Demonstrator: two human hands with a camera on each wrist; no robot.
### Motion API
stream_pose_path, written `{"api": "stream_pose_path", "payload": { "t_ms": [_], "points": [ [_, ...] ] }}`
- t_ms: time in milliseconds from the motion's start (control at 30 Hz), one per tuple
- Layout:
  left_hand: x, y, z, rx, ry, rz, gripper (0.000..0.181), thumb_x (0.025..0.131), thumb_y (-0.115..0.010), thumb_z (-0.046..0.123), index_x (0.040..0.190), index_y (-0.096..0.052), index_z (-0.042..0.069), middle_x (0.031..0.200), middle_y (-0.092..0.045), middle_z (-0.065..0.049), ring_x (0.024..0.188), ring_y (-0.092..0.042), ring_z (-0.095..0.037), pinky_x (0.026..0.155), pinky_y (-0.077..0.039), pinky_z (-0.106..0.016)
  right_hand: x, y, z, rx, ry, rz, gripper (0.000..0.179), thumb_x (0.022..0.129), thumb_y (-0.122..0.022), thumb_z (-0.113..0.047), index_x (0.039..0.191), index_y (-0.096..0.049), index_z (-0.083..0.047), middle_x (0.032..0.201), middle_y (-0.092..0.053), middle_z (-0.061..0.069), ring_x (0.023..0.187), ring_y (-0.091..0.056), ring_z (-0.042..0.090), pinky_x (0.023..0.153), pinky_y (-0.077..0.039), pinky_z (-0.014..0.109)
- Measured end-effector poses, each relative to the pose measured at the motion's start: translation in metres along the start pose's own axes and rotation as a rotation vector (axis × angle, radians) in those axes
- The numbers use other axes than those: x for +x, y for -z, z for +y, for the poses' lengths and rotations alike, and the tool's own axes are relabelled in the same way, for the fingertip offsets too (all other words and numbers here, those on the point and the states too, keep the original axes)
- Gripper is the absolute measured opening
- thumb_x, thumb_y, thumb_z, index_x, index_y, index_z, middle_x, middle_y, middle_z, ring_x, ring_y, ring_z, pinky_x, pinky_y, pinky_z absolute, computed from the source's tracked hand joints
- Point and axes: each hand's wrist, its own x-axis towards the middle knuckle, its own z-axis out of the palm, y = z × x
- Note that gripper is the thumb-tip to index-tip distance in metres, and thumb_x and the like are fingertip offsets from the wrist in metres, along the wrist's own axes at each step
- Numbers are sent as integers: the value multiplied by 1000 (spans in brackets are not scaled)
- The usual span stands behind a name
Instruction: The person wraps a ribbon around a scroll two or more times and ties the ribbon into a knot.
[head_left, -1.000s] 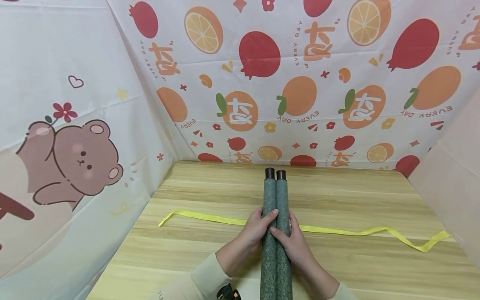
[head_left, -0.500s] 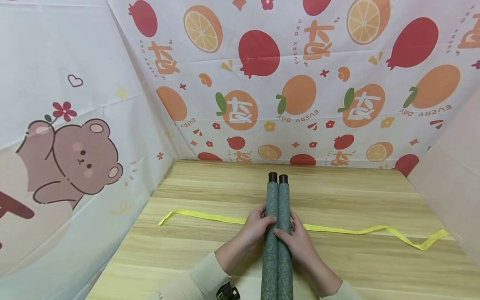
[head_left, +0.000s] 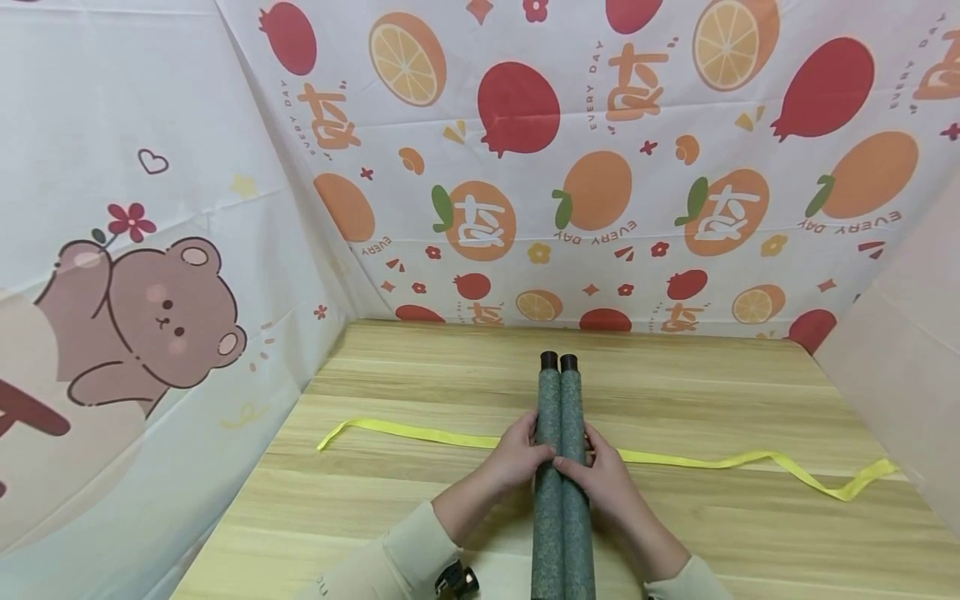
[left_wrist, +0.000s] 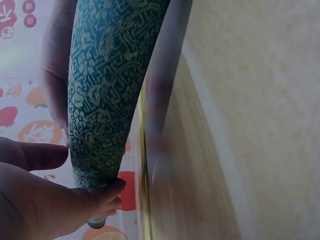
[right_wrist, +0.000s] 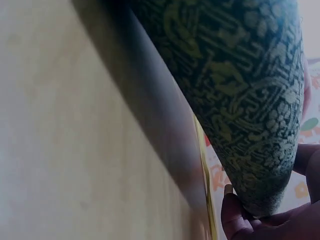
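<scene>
Two rolled scrolls with green patterned backing, a left scroll and a right scroll, lie side by side in the head view, pointing away from me. Each ends in a dark knob at its far end. My left hand grips the pair from the left, its thumb on top. From the right my right hand holds them, thumb also on top; the other fingers are partly hidden. Both wrist views show a gap between scroll and table. A yellow ribbon crosses the table beneath the scrolls, its middle hidden.
The wooden table reaches back to a fruit-print cloth. Another cloth with a bear print hangs along the left side, and a pale cloth borders the right.
Both hands have shifted the scrolls slightly towards me and a little to the right. The dark knobs sit lower in the head view. The yellow ribbon has stayed in place.
</scene>
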Motion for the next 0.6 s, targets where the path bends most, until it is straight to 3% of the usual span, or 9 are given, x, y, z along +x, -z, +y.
{"api": "stream_pose_path", "payload": {
  "t_ms": [333,600],
  "points": [
    [4,4,-5,9,19,-22,71,89,-52,-10,151,-19,-10,150,-37,-30,138,-41,-40,111,-37,-50,9,6,6,-114,33,-46,70,86,-77,-22,145,-43,-6,120,-58,19,92,-68,23,72,-58,35],
    [8,9,-8,101,55,-15,73,90,-55,-7,152,-16,-10,154,-29,-30,143,-31,-42,114,-30,-51,14,10,8,-224,102,-91,63,87,-76,-25,140,-49,-2,122,-63,18,99,-66,22,77,-56,31]
  ]
}}
